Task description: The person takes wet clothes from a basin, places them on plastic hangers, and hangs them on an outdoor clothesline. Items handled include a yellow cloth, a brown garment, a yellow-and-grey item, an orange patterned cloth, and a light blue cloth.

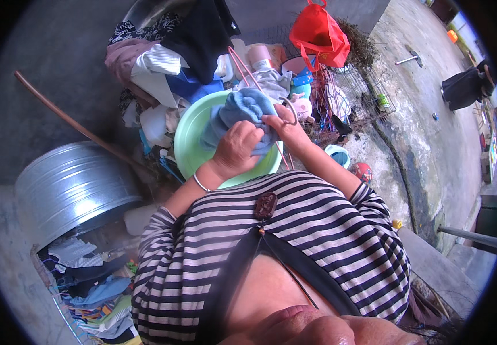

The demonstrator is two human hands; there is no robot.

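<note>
A bunched blue knit garment [248, 105] is raised over a light green plastic basin [188, 146], its lower folds hanging into the basin's opening. My left hand [237, 144], with a bangle at the wrist, grips the near side of the cloth. The fingers of my right hand [285, 125] pinch its right edge. A curved grey piece [292, 113], hook-like, loops by my right fingers; what it belongs to is hidden. Thin pink rods of what looks like a clothes hanger [240, 64] run behind the garment and past the basin's right rim.
Heaped clothes [149, 64] lie beyond the basin. A ribbed metal tub [76, 185] and a crate of clothes [89, 276] stand left. To the right are a red bag [321, 34], a wire cage [360, 92], a small cup [338, 156] and a hammer-like tool [410, 59].
</note>
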